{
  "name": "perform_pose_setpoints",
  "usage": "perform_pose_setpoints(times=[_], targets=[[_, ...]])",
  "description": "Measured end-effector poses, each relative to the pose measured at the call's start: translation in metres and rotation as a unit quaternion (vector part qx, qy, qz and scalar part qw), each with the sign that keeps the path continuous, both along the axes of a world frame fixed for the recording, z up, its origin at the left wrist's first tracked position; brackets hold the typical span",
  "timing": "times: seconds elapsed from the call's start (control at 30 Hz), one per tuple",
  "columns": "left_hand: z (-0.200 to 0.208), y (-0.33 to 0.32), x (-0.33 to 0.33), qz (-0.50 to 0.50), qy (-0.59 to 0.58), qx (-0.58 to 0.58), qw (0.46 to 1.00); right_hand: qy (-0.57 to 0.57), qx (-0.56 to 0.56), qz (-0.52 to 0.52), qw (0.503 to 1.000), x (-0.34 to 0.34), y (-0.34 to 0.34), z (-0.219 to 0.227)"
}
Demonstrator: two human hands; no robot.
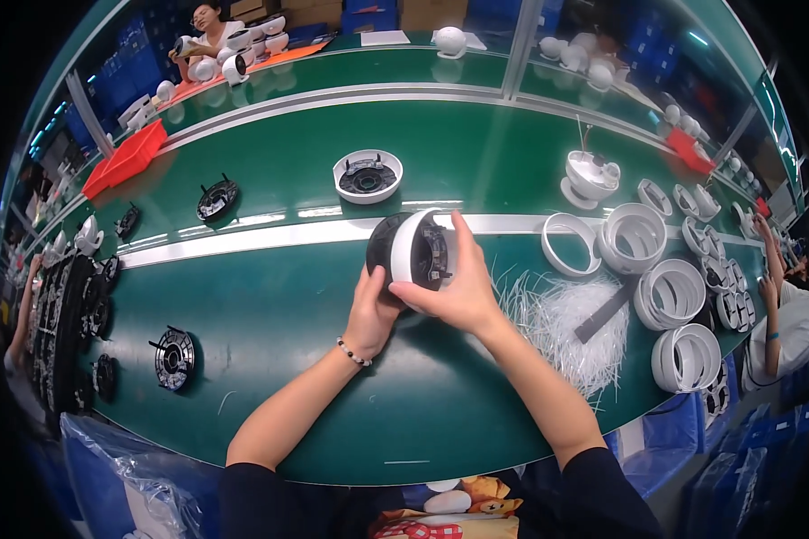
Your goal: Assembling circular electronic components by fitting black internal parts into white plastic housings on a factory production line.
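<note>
Over the middle of the green bench I hold a round black base part (384, 247) and a white ring housing (405, 251) against each other, tilted on edge. My left hand (368, 310) grips the black part from below and left, its thumb up along the side. My right hand (463, 283) wraps the white ring from the right, with the thumb across its lower rim. Dark inner parts with small posts show inside the ring. How far the two pieces are joined cannot be made out. Beyond them stands a white ring with a black base inside (368, 180).
Black round bases (174, 357) lie left, with stacks (58, 314) at the far left. White rings (670, 295) pile up right, beside a heap of white plastic strips (566, 328). A white domed assembly (591, 177) stands behind. Red trays (130, 157) and co-workers (211, 31) appear around.
</note>
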State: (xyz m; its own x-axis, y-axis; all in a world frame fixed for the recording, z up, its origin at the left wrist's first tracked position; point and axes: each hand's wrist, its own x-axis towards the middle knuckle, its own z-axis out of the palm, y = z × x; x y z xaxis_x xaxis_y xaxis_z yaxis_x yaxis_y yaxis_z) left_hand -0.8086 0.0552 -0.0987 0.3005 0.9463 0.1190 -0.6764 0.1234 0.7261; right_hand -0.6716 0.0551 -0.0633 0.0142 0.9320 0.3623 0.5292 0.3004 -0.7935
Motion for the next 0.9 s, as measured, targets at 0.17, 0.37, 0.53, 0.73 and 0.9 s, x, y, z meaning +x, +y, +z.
perform_pose_setpoints(times=[0.17,0.37,0.53,0.73,0.9], targets=[[0.015,0.009,-0.025,-0.117,-0.079,-0.058,0.988,-0.063,0.038,0.062,0.995,-0.017,-0.007,0.011],[0.009,0.019,-0.044,-0.159,-0.133,-0.130,0.970,-0.137,0.091,0.123,0.979,-0.027,-0.007,0.009],[0.003,0.022,-0.053,-0.155,-0.102,-0.100,0.977,-0.104,0.022,0.151,0.983,-0.032,-0.006,0.014],[0.007,0.022,-0.061,-0.172,-0.114,-0.111,0.972,0.101,-0.081,0.122,0.984,-0.030,-0.004,0.025],[0.001,0.022,-0.065,-0.136,-0.092,-0.121,0.979,-0.024,-0.037,0.099,0.994,-0.056,-0.010,0.006]])
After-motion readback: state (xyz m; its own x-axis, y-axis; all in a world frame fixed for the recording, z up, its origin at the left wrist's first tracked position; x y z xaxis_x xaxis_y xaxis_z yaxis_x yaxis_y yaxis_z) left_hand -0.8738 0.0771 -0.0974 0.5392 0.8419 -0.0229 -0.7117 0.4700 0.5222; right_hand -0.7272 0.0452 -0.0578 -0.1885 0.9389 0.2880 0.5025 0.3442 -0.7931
